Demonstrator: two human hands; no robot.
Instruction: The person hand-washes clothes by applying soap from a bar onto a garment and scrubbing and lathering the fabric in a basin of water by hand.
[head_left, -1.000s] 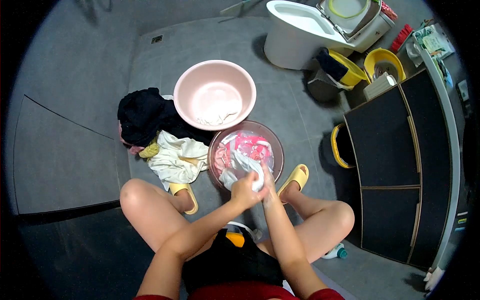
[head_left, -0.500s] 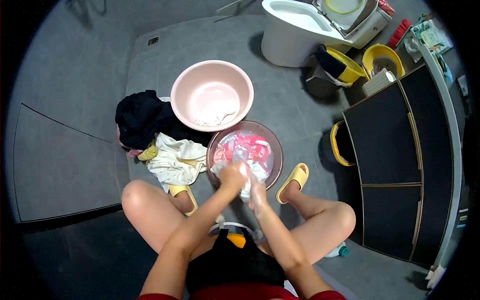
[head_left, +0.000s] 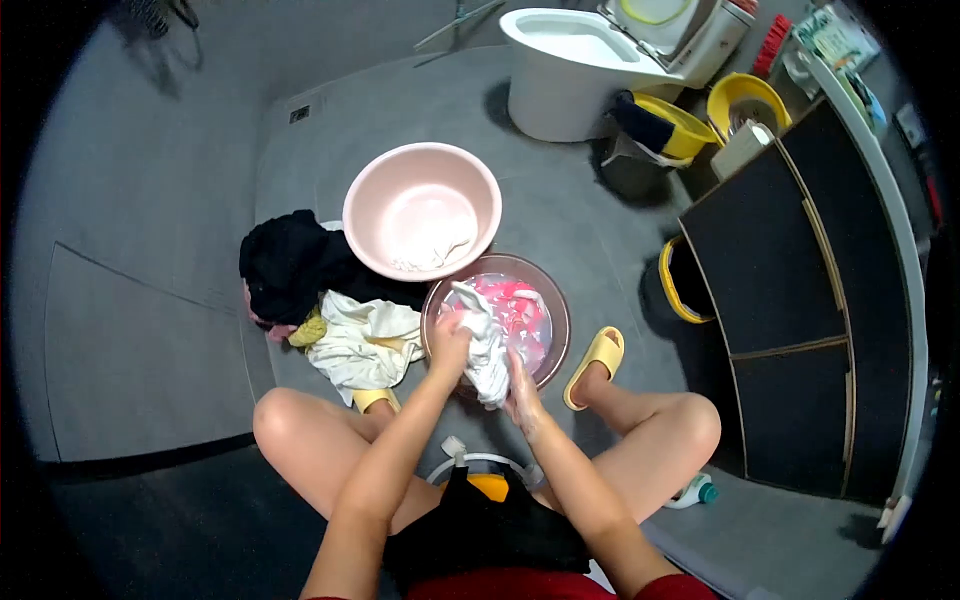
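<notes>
A bunched wet white cloth (head_left: 484, 345) is stretched between my two hands over the near side of a brown basin (head_left: 562, 335). My left hand (head_left: 450, 345) has its fingers closed round the cloth's left edge. On the other side my right hand (head_left: 521, 394) grips its lower right part, with suds on the wrist. Pink and white laundry (head_left: 522, 315) lies in cloudy water in the basin. Touching the far rim is a larger pale pink basin (head_left: 420, 165), with a small white piece of fabric (head_left: 440, 256) at its bottom.
Left of the basins lie a dark clothes pile (head_left: 290, 255) and a white garment (head_left: 365, 335). A toilet (head_left: 560, 90), yellow buckets (head_left: 745, 95) and a black bin with a yellow rim (head_left: 685, 285) stand beyond. Dark cabinets (head_left: 770, 270) line the right; a bottle (head_left: 695, 492) lies near my knee.
My hands have moved apart slightly, and the white cloth that was squeezed between them now hangs more spread out and raised. The view has shifted slightly.
</notes>
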